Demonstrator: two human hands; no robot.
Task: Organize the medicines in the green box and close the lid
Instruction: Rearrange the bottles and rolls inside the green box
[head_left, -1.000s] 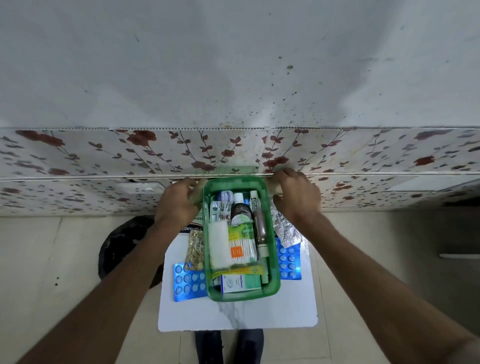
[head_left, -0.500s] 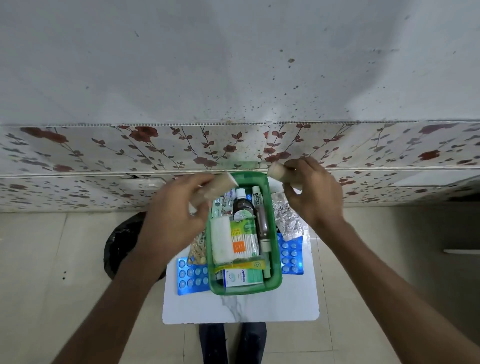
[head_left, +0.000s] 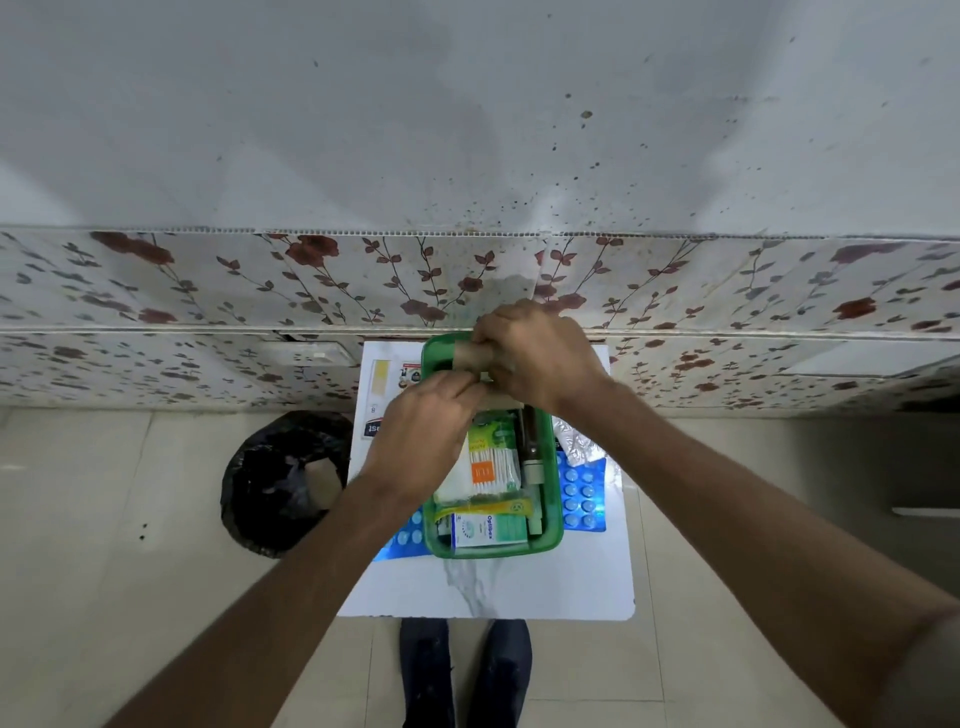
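The green box (head_left: 554, 534) stands open on a small white table (head_left: 493, 590), packed with a white Optibex carton (head_left: 488, 530), a cotton swab pack (head_left: 493, 467) and a brown tube (head_left: 530, 447). Both hands hover over the box's far end, close together. My right hand (head_left: 537, 358) grips a tan roll (head_left: 474, 355) lying across the far rim. My left hand (head_left: 428, 418) pinches a second tan roll (head_left: 501, 403) just inside the box. The box's lid is not visible.
Blue blister sheets (head_left: 584, 493) and a silver strip (head_left: 576, 444) lie on the table right of the box, with printed leaflets (head_left: 387, 387) at the far left. A black bin bag (head_left: 283, 478) sits on the floor to the left. My shoes (head_left: 467, 670) are below the table's near edge.
Both hands picked up tan rolls from either side of the box's far end and brought them together over that end. The view has shifted slightly.
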